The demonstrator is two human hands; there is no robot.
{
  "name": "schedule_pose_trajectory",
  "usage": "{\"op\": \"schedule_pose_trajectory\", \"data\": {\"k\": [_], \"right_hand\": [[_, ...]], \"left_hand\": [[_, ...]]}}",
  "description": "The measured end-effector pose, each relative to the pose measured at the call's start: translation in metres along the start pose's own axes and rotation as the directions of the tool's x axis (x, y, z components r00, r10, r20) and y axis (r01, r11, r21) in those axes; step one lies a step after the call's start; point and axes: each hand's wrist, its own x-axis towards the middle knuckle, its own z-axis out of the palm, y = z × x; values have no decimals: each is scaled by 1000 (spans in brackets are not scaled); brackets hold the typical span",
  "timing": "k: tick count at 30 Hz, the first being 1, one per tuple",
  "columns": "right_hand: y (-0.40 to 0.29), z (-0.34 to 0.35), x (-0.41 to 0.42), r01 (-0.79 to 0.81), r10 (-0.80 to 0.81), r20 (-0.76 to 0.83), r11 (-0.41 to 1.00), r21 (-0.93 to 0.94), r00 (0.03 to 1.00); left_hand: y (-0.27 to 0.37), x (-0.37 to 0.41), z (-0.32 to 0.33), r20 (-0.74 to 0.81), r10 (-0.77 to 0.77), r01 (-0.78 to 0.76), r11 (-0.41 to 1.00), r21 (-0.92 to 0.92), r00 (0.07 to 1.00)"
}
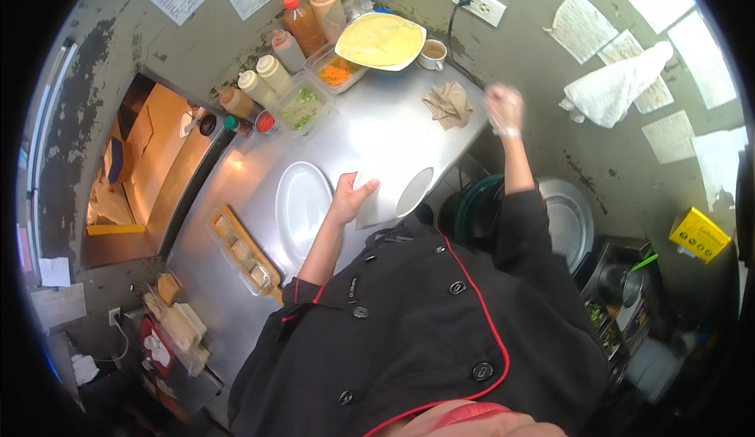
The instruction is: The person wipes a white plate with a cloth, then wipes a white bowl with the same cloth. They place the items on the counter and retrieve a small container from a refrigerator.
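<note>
My left hand [352, 196], bare, grips the edge of a white dish [383, 195], thumb on top, close to my chest at the steel counter [253, 166]. Beside that hand on the left lies an oval white plate [304, 210]. My right hand [505, 108] wears a clear glove and is blurred. It hovers past the counter's right edge near the wall, its fingers curled; whether it holds anything is unclear. A crumpled brown cloth or paper [448, 106] lies on the counter to its left.
At the back stand squeeze bottles [274, 74], a tub of shredded carrot [336, 71], a tub of chopped greens [304, 108], a bowl with yellow contents [380, 41] and a cup [432, 54]. A wooden tray [245, 251] lies left. A bin [472, 204] stands below the counter's right edge.
</note>
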Motion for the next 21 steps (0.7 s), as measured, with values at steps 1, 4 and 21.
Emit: {"op": "schedule_pose_trajectory", "data": {"k": [1,4,21], "right_hand": [[-2,-20,-17,-154,157,-20,982,105,987],[-3,-75,-54,-696,746,38,599,396,664],[-4,-203,-4,100,10,-701,988,116,713]], "left_hand": [[-4,0,-1,-20,-1,0,1000,-29,1000],[-8,8,4,-41,2,-6,997,-79,999],[83,131,164,455,145,-168,986,10,879]]}}
